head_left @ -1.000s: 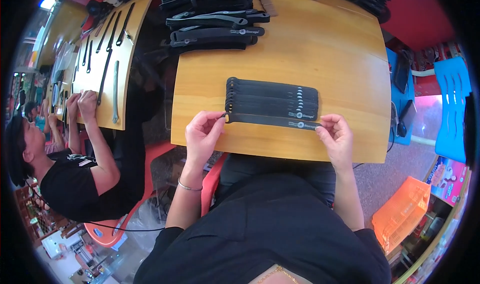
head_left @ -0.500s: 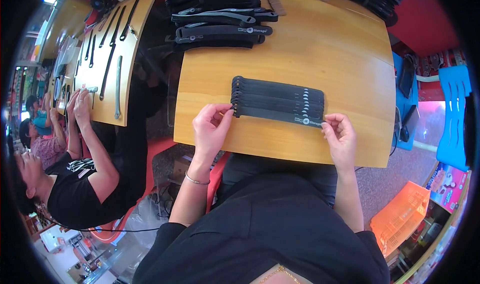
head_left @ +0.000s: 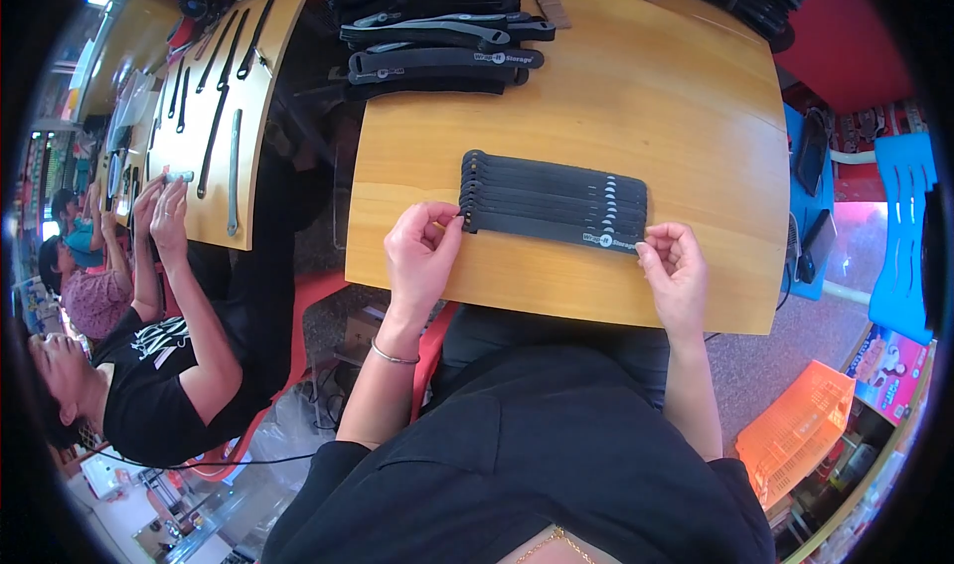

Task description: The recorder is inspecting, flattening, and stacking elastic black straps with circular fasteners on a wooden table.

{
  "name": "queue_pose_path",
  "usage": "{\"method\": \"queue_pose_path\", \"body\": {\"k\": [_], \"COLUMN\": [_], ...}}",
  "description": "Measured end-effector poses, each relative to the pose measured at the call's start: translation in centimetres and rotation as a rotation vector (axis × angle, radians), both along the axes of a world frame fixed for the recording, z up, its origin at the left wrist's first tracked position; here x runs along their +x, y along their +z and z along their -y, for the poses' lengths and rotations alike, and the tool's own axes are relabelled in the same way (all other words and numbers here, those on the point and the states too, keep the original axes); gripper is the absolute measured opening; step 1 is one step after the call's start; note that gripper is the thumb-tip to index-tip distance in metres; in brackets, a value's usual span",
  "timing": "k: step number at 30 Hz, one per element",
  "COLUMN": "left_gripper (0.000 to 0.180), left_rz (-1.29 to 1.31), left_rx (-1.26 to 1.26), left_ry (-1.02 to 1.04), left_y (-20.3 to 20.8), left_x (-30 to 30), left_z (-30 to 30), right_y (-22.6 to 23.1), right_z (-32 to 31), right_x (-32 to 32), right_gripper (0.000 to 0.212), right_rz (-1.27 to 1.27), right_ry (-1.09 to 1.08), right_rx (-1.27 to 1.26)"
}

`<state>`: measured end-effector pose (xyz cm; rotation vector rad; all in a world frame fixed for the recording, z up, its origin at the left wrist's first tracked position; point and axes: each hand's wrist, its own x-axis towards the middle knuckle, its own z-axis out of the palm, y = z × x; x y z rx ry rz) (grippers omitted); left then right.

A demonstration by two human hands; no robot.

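Wooden table [head_left: 676,97] with a flat row of black straps [head_left: 554,201] in the middle. Left hand [head_left: 422,251] pinching the nearest strap's left end, right hand [head_left: 676,266] pinching its right end.

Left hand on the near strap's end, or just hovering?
Touching. The head view shows the left hand with fingertips pinching the left end of the nearest black strap in the row on the wooden table; the right hand pinches its other end.
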<state>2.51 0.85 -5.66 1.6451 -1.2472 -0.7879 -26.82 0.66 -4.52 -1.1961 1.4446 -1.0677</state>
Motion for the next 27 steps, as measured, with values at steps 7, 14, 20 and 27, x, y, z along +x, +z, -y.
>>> {"method": "queue_pose_path", "body": {"k": [7, 14, 20, 27], "left_gripper": [0.011, 0.011, 0.010, 0.011], "left_rz": [0.012, 0.038, 0.023, 0.013], "left_rx": [-0.030, -0.034, -0.033, -0.029], "left_ry": [0.002, -0.007, -0.005, -0.007], "left_y": [-0.03, -0.08, -0.15, -0.25], "left_x": [-0.11, -0.04, -0.04, -0.03], "left_z": [0.11, 0.27, 0.28, 0.18], "right_y": [-0.06, -0.14, 0.11, -0.10], "right_z": [0.09, 0.19, 0.23, 0.26], "right_x": [0.04, 0.02, 0.12, 0.10], "right_gripper": [0.020, 0.019, 0.020, 0.020], "right_rz": [-0.008, -0.023, -0.018, -0.027], "right_ry": [-0.005, -0.007, -0.017, -0.022], "right_rx": [0.005, 0.017, 0.040, 0.041]}}
